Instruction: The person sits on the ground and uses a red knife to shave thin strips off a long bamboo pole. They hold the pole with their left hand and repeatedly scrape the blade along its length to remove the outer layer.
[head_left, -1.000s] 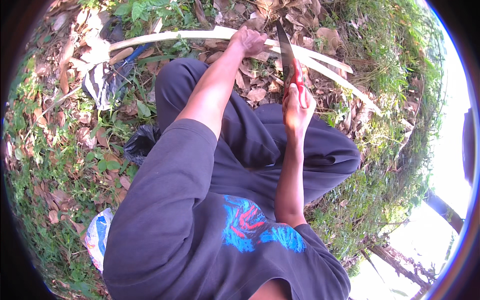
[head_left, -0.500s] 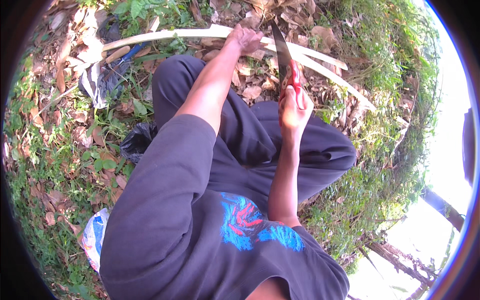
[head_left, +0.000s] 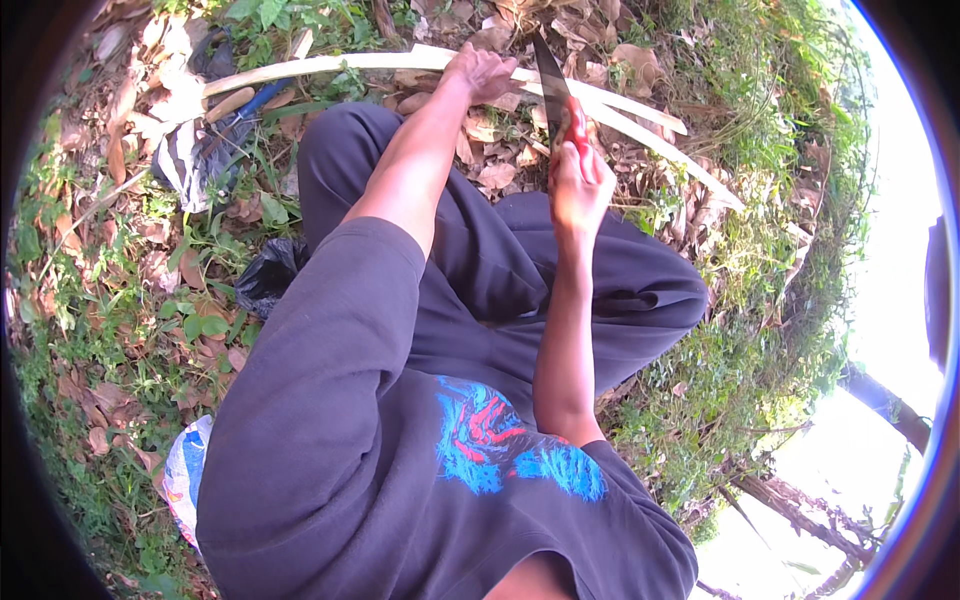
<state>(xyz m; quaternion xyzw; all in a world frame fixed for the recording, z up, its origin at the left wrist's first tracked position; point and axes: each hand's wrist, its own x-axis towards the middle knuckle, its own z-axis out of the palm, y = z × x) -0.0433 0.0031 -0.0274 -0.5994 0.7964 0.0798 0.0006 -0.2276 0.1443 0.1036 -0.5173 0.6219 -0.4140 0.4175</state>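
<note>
I sit on leafy ground with my knees drawn up in dark trousers. My left hand [head_left: 482, 72] reaches forward and grips a long pale split stalk [head_left: 330, 65] that lies across the ground ahead of me. My right hand [head_left: 578, 185] holds a knife [head_left: 552, 85] with a red handle, its dark blade pointing up and away over the pale strips [head_left: 650, 135]. The blade tip is close to my left hand.
Dry brown leaves and green weeds cover the ground. At the upper left lie a tool with a wooden handle [head_left: 232, 103] and a grey cloth [head_left: 185, 160]. A black bag [head_left: 268, 280] sits by my left leg, and a blue and white bag [head_left: 185, 475] lies at the lower left.
My left hand has slid a little right along the stalk, and the knife in my right hand has stayed raised beside it.
</note>
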